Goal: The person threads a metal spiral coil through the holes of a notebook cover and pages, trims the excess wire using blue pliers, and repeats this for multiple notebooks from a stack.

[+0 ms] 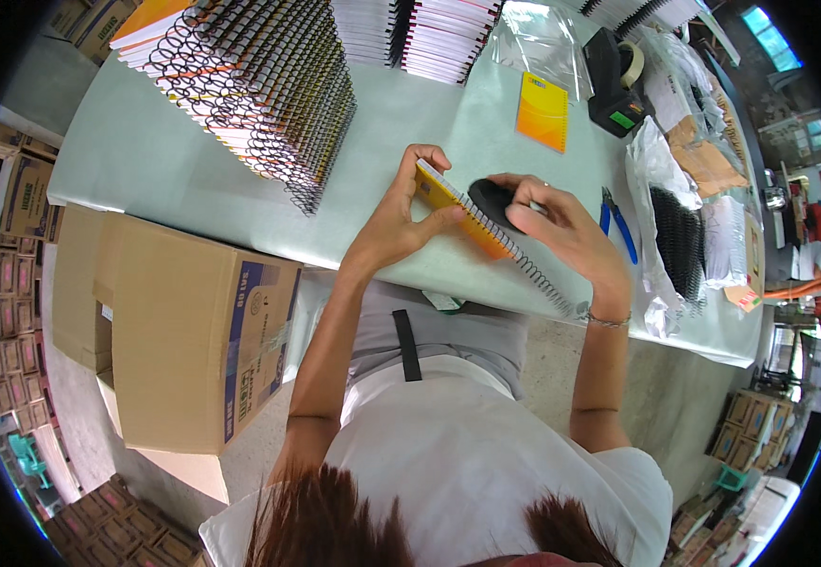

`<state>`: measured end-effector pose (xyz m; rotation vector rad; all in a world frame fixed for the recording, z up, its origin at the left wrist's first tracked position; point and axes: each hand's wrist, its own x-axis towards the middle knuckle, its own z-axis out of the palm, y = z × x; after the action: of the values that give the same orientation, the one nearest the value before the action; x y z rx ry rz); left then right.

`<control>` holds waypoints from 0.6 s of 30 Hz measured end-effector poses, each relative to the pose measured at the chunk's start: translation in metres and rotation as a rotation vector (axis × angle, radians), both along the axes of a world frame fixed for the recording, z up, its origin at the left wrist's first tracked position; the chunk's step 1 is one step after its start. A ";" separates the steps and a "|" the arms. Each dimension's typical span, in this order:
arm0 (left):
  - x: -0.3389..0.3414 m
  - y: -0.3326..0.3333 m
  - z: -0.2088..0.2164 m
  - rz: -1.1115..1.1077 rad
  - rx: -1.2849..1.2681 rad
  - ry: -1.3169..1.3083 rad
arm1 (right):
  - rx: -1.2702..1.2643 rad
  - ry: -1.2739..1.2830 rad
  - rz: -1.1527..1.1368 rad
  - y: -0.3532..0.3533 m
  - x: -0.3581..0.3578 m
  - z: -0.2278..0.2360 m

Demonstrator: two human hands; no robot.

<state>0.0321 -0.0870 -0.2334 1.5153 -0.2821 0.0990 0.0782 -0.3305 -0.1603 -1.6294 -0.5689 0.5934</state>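
Note:
My left hand (pixel 399 219) grips a small notebook (pixel 488 240) with a yellow-orange cover, thumb on the cover and fingers behind. The notebook is tilted above the table, its punched edge up and to the right. A dark wire spiral (pixel 541 282) runs along that edge, its loose tail sticking out past the lower end toward the table's near edge. Closed around a round black object (pixel 493 201), my right hand (pixel 569 231) holds it against or very near the spiral; whether they touch I cannot tell. The exact kind of the black object is unclear.
A tall stack of spiral-bound notebooks (pixel 259 90) stands at the far left. Right of my hands lie blue-handled pliers (pixel 621 227), a yellow notebook (pixel 543 111), a black tape dispenser (pixel 611 90) and a bag of black spirals (pixel 677 246). A cardboard box (pixel 169 331) is at my left.

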 end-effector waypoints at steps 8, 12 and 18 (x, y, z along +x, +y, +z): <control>0.003 0.005 0.000 -0.018 -0.003 0.014 | -0.103 -0.055 -0.060 0.012 0.000 0.018; 0.000 0.003 -0.006 -0.003 0.000 -0.006 | -0.317 -0.182 -0.078 0.014 0.008 0.011; 0.004 0.001 -0.001 0.002 0.000 -0.007 | 0.028 -0.112 -0.214 0.019 0.025 0.011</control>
<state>0.0356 -0.0857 -0.2346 1.5154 -0.2865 0.1057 0.1033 -0.3110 -0.1496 -1.6791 -0.4743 0.3365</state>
